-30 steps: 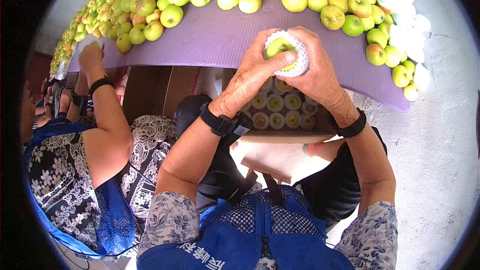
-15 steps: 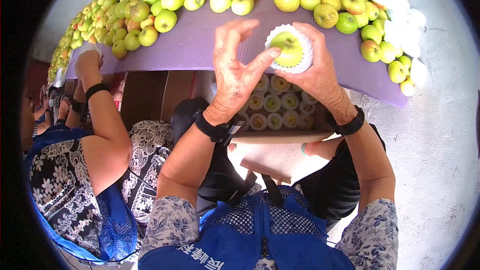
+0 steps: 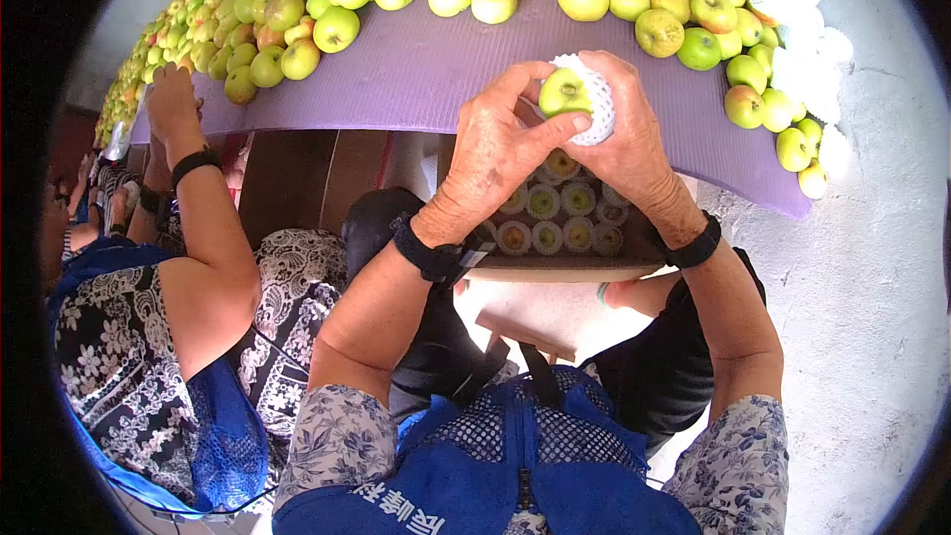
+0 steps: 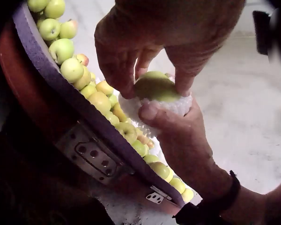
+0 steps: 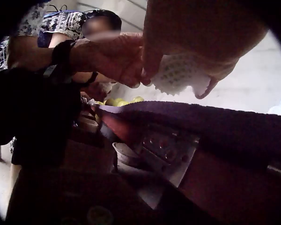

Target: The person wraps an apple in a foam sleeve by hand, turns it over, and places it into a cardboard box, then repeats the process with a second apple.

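In the head view a green apple (image 3: 563, 92) sits partly inside a white foam net (image 3: 597, 109), above the purple mat's front edge. The left hand (image 3: 495, 144) pinches the apple between thumb and fingers. Around the foam net the right hand (image 3: 634, 134) is curled, its palm side hidden. From the left wrist, the apple (image 4: 157, 86) rises out of the net (image 4: 180, 105), with the left hand (image 4: 164, 33) gripping it from above and the right hand (image 4: 182, 136) below. The right wrist view shows the net (image 5: 175, 75) under the right hand (image 5: 201, 35).
Loose apples (image 3: 581, 0) line the back of the purple mat (image 3: 396, 69). White foam nets (image 3: 792, 30) lie at the right. Below the mat, a carton (image 3: 575, 269) holds netted apples (image 3: 578, 200). Another person's arm (image 3: 213, 218) reaches to the mat at left.
The left hand, apart from the apple half a second ago, now grips it. The apple has tilted toward the left hand, with the net more to its right side.
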Available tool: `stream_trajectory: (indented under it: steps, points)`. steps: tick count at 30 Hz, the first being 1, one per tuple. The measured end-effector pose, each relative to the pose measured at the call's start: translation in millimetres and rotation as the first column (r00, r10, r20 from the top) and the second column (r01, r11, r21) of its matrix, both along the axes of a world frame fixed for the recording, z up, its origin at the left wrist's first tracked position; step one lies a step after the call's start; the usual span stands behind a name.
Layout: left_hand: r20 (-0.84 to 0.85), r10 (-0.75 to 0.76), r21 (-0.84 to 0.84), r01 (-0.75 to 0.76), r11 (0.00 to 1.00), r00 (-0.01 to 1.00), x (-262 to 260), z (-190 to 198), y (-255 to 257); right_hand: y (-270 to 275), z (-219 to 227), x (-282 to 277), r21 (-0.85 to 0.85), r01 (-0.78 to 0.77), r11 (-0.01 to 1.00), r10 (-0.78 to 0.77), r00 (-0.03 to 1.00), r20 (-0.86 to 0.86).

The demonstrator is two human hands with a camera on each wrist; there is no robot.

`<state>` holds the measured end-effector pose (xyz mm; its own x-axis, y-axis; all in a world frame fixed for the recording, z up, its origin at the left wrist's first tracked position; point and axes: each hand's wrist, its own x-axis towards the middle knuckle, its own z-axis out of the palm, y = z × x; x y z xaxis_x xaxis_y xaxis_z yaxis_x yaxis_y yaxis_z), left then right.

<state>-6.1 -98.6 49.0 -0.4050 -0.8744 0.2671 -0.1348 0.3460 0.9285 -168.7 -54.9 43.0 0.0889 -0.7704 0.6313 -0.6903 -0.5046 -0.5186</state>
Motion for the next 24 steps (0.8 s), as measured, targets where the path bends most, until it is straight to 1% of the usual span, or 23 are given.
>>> stream_trajectory:
  steps: [2,4,5,7,8,9,10,11,12,13,14,15,16,17,18,19,20,21,22,24]
  points:
    - [-0.022,-0.018,0.025,0.019,1.000,1.000,0.4,-4.6,-3.3,-0.6,1.1,0.2,-0.034,-0.018,0.999,0.017,0.999,-0.032]
    - [-0.269,0.024,0.154,0.019,0.988,0.963,0.1,-9.5,-5.4,1.1,3.1,2.3,-0.007,-0.015,1.000,0.015,1.000,-0.015]
    - [-0.271,0.021,0.152,0.021,0.988,0.962,2.0,-9.1,-8.8,1.5,4.3,2.0,0.017,-0.008,1.000,0.008,1.000,0.001]
    - [-0.396,0.133,0.077,-0.111,0.991,0.909,9.5,-6.1,-14.9,2.2,5.6,0.9,0.031,0.012,0.999,-0.013,1.000,0.025]
    - [-0.374,0.131,0.014,-0.136,0.991,0.918,10.7,-4.1,-12.7,2.2,5.8,1.0,0.048,0.025,0.999,-0.027,0.998,0.050]
    - [-0.374,0.131,0.013,-0.136,0.991,0.918,12.7,-4.2,-12.4,1.9,4.5,1.4,0.047,0.025,0.999,-0.027,0.998,0.050]
    - [-0.338,0.130,0.092,-0.105,0.990,0.932,15.2,-4.5,-13.0,1.3,2.0,1.7,0.092,-0.004,0.996,-0.016,0.976,0.216]
    - [-0.304,0.124,0.171,-0.074,0.983,0.944,15.3,-4.9,-13.9,0.4,1.0,1.3,0.131,-0.039,0.991,-0.013,0.928,0.373]
    - [-0.309,0.122,0.170,-0.072,0.983,0.943,12.1,-6.4,-15.3,0.3,1.5,1.1,0.130,-0.037,0.991,-0.014,0.930,0.368]
    - [-0.429,0.157,0.449,0.060,0.891,0.889,7.2,-8.9,-17.5,0.2,2.5,1.6,0.152,-0.078,0.985,0.000,0.890,0.455]
    - [-0.522,0.227,0.662,0.222,0.716,0.822,2.8,-10.1,-18.4,-0.1,3.8,1.8,0.169,-0.123,0.978,0.013,0.842,0.539]
    - [-0.523,0.228,0.660,0.221,0.718,0.821,-2.1,-9.6,-15.9,-0.5,5.0,2.0,0.165,-0.126,0.978,0.017,0.843,0.538]
    - [-0.647,0.113,0.596,0.407,0.692,0.754,-7.8,-9.1,-11.3,-0.9,5.4,3.1,0.149,-0.171,0.974,0.064,0.839,0.541]
    - [-0.754,0.009,0.509,0.575,0.640,0.657,-11.4,-9.3,-7.7,-0.4,5.2,4.7,0.136,-0.217,0.967,0.110,0.831,0.545]
    - [-0.761,0.072,0.561,0.598,0.573,0.644,-12.1,-7.1,-5.9,0.8,6.7,6.5,0.137,-0.221,0.966,0.112,0.829,0.548]
    - [-0.759,0.075,0.564,0.595,0.573,0.647,-10.3,-4.1,-4.4,2.0,10.0,7.7,0.151,-0.247,0.957,0.137,0.846,0.515]
    - [-0.769,0.130,0.596,0.629,0.499,0.626,-8.9,0.4,-2.8,3.2,11.8,8.0,0.165,-0.270,0.949,0.162,0.862,0.481]
    - [-0.773,0.184,0.620,0.661,0.422,0.607,-8.0,4.4,-1.2,4.2,11.5,7.7,0.165,-0.270,0.949,0.161,0.861,0.482]
    - [-0.773,0.184,0.620,0.661,0.423,0.607,-7.4,4.2,-0.4,4.9,11.5,7.1,0.175,-0.294,0.940,0.179,0.859,0.479]
    - [-0.761,0.197,0.640,0.665,0.384,0.618,-6.1,2.8,0.8,5.6,14.2,6.0,0.182,-0.321,0.930,0.202,0.856,0.477]
